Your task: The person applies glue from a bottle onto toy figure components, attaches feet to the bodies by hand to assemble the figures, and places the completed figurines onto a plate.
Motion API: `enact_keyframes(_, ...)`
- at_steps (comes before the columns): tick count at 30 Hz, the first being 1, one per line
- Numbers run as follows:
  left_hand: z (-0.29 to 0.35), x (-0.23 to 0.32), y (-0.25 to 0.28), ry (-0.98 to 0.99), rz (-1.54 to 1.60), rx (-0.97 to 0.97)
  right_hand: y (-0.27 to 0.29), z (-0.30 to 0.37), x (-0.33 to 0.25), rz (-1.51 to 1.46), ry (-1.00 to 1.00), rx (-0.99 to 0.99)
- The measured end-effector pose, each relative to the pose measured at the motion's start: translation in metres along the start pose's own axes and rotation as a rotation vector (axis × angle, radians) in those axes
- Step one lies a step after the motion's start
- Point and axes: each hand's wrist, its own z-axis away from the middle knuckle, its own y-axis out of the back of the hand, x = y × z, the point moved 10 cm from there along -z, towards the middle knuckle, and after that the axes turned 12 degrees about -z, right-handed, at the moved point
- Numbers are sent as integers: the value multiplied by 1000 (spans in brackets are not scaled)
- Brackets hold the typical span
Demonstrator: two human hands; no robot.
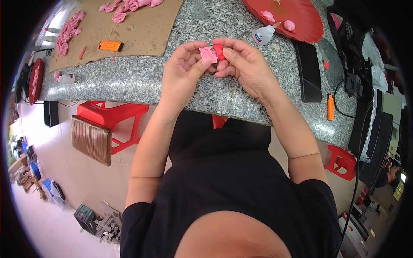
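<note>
Above the stone counter (142, 81), my two hands meet at the middle of the view. My left hand (184, 64) pinches a flat pink piece with a wavy edge (208, 54) between thumb and fingers. A small glossy red piece, rounded like a bow (219, 52), is gripped by my right hand (243, 62). The two pieces are side by side; whether they touch I cannot tell. Just beyond my right hand a small white glue bottle (263, 35) leans against the rim of a red scalloped tray (307, 26), which holds a few pink pieces (289, 26).
Brown cardboard (142, 34) with pink soft pieces (71, 32) and an orange-black lighter (110, 46) covers the far left. On the right lie a black phone (308, 71) and an orange lighter (330, 106). A second bottle (66, 78) lies at left. Red stools (109, 116) stand below.
</note>
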Motion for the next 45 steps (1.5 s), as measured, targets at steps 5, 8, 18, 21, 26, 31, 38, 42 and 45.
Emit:
enact_keyframes(5, 0, 1, 0, -7, -16, 11, -1, 0, -1, 30, 18, 1)
enact_keyframes(8, 0, 3, -3, -15, -29, -3, -1, -1, -3, 27, 26, 10)
enact_keyframes(18, 3, 8, -8, -55, -99, -22, -1, -1, -6, 189, 77, 0)
enact_keyframes(21, 3, 8, -10, -50, -146, -29, 1, -1, -6, 203, 68, 21)
enact_keyframes(26, 2, 6, -9, -41, -197, -58, 3, 0, -5, 227, 41, 30)
enact_keyframes(31, -2, -1, -7, 32, 0, -52, -4, 0, -9, 310, 74, -4)
enact_keyframes(38, -6, -8, 1, 58, 145, -60, -10, 5, -13, 253, 137, 6)
enact_keyframes(42, -5, -2, 6, 61, 216, 41, -5, 9, -4, 406, 93, 75)
enact_keyframes(45, -4, 2, 5, 57, 34, 21, -9, 13, -17, 429, 245, 50)
